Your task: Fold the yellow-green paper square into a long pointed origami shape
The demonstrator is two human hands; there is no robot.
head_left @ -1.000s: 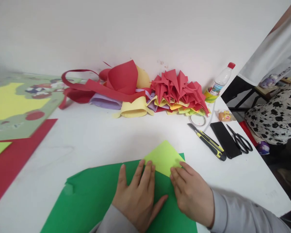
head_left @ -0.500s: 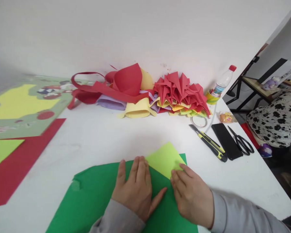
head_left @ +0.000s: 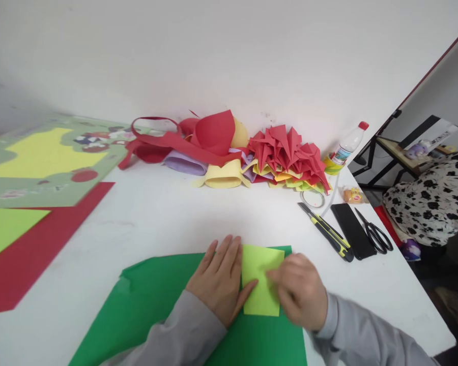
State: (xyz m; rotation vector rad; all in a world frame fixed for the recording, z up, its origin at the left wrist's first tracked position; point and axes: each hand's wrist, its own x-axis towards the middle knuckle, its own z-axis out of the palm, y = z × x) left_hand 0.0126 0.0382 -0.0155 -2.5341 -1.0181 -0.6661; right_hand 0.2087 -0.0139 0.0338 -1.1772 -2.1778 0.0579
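A small yellow-green sheet of paper (head_left: pixel 262 262) lies upright on a large green sheet (head_left: pixel 160 292). My left hand (head_left: pixel 218 280) rests flat on the green sheet along the small sheet's left edge, fingers stretched out, its thumb on the small sheet. My right hand (head_left: pixel 301 292), slightly blurred, is curled into a loose fist at the small sheet's right side, with a fingertip over its surface. Nothing shows held in the right hand.
To the right lie a box cutter (head_left: pixel 326 231), a black flat case (head_left: pixel 353 231), scissors (head_left: pixel 374 231) and a tape roll (head_left: pixel 313 199). Folded red paper shapes (head_left: pixel 282 147), other paper pieces and a bottle (head_left: pixel 345 147) stand along the wall. Red paper (head_left: pixel 68 223) lies left.
The small sheet has turned from a slant to lie nearly straight. The right hand has left its corner and curled up at its right side; the left thumb now rests on it.
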